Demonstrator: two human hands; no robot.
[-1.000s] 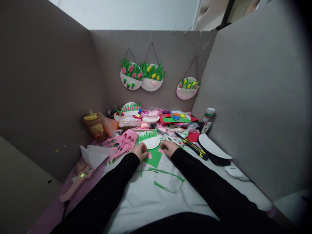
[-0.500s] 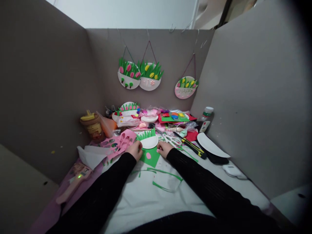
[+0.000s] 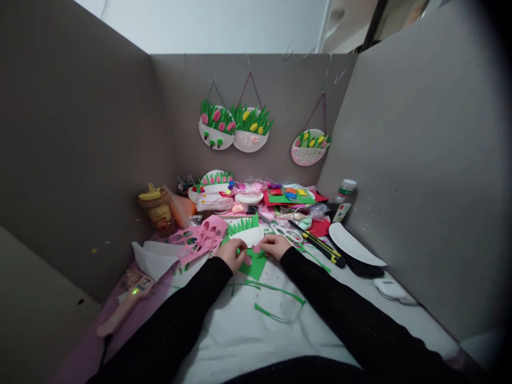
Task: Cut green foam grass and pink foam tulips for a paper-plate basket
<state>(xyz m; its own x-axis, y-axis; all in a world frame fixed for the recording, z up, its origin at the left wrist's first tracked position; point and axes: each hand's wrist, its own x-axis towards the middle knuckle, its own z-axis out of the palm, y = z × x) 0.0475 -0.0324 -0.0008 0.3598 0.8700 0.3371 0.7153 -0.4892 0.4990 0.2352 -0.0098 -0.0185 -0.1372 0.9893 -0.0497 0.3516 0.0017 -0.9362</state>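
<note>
A white half-plate pocket (image 3: pixel 253 237) with green paper grass (image 3: pixel 243 224) along its top lies before my hands, on the far part of a green sheet (image 3: pixel 253 272). My right hand (image 3: pixel 276 247) pinches a small pink oval cutout (image 3: pixel 256 248) at the pocket's lower edge. Bent inward at the left is my left hand (image 3: pixel 234 254), its fingertips pressed together; whether anything is between them is hidden. Just beside those fingertips, a second pink oval (image 3: pixel 248 260) rests on the green sheet.
Green paper strips (image 3: pixel 276 317) lie nearer me. Pink cut-out foam sheets (image 3: pixel 208 234) and a glue gun (image 3: pixel 126 309) are left. White scissors (image 3: pixel 286 232), a yellow-black utility knife (image 3: pixel 320 245) and a cut plate (image 3: pixel 354 245) sit right. A cup (image 3: pixel 156 210) stands by the left wall.
Both hands have come nearer the body, off the plate's sides and over the green sheet. A pink oval now shows in my right fingers. The view has shifted slightly.
</note>
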